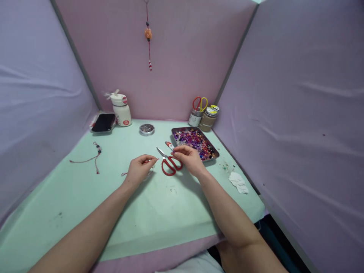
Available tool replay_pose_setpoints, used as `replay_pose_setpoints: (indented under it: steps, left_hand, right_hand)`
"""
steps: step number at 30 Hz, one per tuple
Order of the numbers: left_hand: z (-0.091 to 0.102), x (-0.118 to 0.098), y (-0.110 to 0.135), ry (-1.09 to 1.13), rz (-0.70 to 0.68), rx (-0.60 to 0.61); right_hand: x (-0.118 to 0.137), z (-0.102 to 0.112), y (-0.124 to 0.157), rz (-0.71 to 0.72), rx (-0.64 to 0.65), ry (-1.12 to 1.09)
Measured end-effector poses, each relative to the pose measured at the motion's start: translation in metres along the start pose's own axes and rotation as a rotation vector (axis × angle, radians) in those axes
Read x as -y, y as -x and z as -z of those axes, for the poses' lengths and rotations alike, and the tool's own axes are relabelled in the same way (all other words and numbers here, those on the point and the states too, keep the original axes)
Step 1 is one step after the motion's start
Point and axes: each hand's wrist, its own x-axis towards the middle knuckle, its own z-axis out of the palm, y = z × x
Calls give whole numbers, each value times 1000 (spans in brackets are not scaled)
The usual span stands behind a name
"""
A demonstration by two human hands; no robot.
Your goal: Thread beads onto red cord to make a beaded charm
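My left hand (140,167) rests on the pale green table (113,197), fingers pinched on a thin red cord (124,174) whose tip points toward the scissors. My right hand (189,158) hovers just right of red-handled scissors (169,163) lying on the table, its fingers curled together in a pinch; what they hold, if anything, is too small to make out. A metal tray (215,154) full of purple, pink and dark beads sits directly behind my right hand.
A red lighter (169,145) lies beside the tray. At the back stand a white bottle (121,110), a black phone (103,122), a round tin (146,129), a cup with scissors (196,113) and a jar (209,118). A finished cord (91,157) lies left, crumpled tissue (239,182) right.
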Motion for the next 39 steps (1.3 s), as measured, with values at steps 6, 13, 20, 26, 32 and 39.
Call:
replay_pose_setpoints:
  steps: [6, 13, 20, 26, 32, 39]
  left_hand:
    - [0, -2, 2, 24, -10, 1]
    - [1, -3, 4, 13, -47, 14]
    - [0, -3, 4, 25, -36, 29]
    - [1, 1, 3, 23, -48, 36]
    - [1, 0, 4, 28, -42, 36]
    - [0, -4, 6, 38, -36, 34]
  right_hand:
    - [-11, -8, 4, -42, -8, -25]
    - [-15, -12, 6, -34, -17, -16]
    - [-21, -11, 5, -37, -11, -41]
    - [-18, -12, 5, -88, -15, -142]
    - [-12, -14, 6, -114, -25, -153]
    - [-13, -12, 5, -132, -33, -134]
